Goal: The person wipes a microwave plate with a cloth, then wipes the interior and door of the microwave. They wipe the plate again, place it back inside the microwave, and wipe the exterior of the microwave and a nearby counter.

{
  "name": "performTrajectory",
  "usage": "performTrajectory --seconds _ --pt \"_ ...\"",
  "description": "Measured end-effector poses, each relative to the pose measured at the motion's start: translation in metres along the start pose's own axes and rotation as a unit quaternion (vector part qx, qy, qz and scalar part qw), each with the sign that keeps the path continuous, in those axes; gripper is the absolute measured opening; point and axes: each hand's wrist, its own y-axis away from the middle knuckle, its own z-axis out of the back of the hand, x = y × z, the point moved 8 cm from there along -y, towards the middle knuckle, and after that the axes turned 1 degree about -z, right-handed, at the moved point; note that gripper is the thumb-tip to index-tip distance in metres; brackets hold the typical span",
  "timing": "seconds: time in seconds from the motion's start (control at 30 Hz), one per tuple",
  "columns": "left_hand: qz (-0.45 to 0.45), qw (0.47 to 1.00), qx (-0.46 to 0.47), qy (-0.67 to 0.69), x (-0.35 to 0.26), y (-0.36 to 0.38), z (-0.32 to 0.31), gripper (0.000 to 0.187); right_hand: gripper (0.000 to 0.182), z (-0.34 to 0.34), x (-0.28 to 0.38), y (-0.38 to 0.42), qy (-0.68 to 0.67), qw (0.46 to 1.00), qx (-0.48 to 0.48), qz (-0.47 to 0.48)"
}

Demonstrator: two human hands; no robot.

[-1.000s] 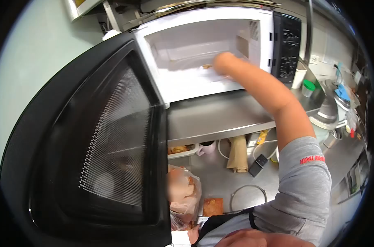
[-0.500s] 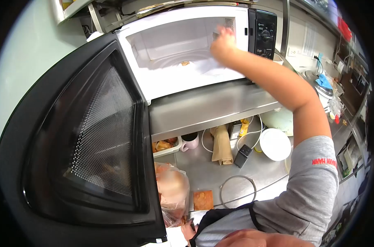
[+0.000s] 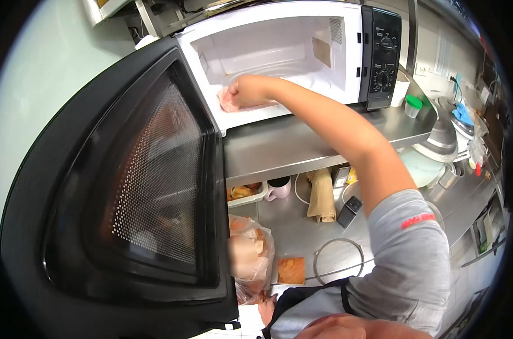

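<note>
My right hand [image 3: 250, 92] is inside the open microwave [image 3: 351, 51], at the front left of its floor. Its fingers are closed on a crumpled, pale pink cloth [image 3: 227, 101], which lies against the floor near the front rim. To the left, the black microwave door [image 3: 160, 186] stands wide open with its mesh window showing. Only part of my left hand [image 3: 266, 309] shows low in the view, beside a clear plastic bag [image 3: 251, 260] of food; its fingers are mostly hidden.
The microwave sits on a steel shelf [image 3: 301, 141]. Below are a food tray [image 3: 251, 195], a pink mug [image 3: 278, 189], a brown paper roll [image 3: 321, 198], a black device [image 3: 350, 212], a looped cable [image 3: 338, 243] and an orange-brown square [image 3: 291, 270]. A green-lidded cup [image 3: 413, 105] stands right of the microwave.
My right hand has moved from the microwave's right inner wall to the front left of its floor. The whole view has shifted slightly. The left hand stays low by the bag.
</note>
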Motion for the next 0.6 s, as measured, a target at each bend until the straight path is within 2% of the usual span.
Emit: performTrajectory --seconds 0.1,0.17,0.2,0.27,0.3,0.33,0.37,0.4,0.43,0.5,0.53,0.6 --pt "-0.013 1.000 -0.001 -0.008 0.017 0.009 -0.032 0.021 0.017 -0.028 0.005 0.013 0.170 0.978 -0.017 0.122" --pt "-0.033 0.999 0.002 0.024 0.027 0.014 -0.041 0.018 0.015 -0.028 0.027 0.057 0.290 0.908 -0.209 0.220" --pt "-0.046 0.998 0.005 0.040 0.030 0.011 -0.041 0.017 0.014 -0.033 0.025 0.073 0.373 0.869 -0.230 0.231" --pt "-0.056 0.997 -0.013 0.048 -0.014 -0.018 0.003 0.016 0.016 -0.011 -0.001 0.102 0.376 0.874 -0.229 0.205" --pt "-0.050 0.997 0.006 0.053 -0.013 -0.019 0.003 0.015 0.017 0.001 -0.015 0.118 0.375 0.877 -0.226 0.195" --pt "-0.044 0.997 0.024 0.057 -0.013 -0.020 0.004 0.015 0.019 0.014 -0.039 0.129 0.418 0.880 -0.191 0.122" --pt "-0.029 0.995 0.070 0.063 0.014 -0.007 -0.022 0.014 0.021 0.027 -0.056 0.136 0.458 0.874 -0.152 0.051" --pt "-0.014 0.991 0.113 0.070 0.034 0.006 -0.043 0.014 0.021 0.040 -0.045 0.141 0.528 0.838 -0.140 0.023" --pt "0.010 0.991 0.109 0.074 0.045 0.010 -0.051 0.014 0.022 0.060 -0.029 0.148 0.596 0.793 -0.130 -0.003" --pt "0.057 0.989 0.107 0.084 0.057 0.013 -0.062 0.014 0.023 0.107 0.029 0.165 0.699 0.626 -0.318 0.136" --pt "0.003 0.998 0.064 0.026 0.040 0.010 -0.048 0.019 0.023 0.131 0.040 0.170 0.686 0.626 -0.348 0.129" --pt "0.077 0.991 0.080 0.070 0.049 0.011 -0.052 0.016 0.022 0.159 0.027 0.177 0.663 0.628 -0.398 0.084"
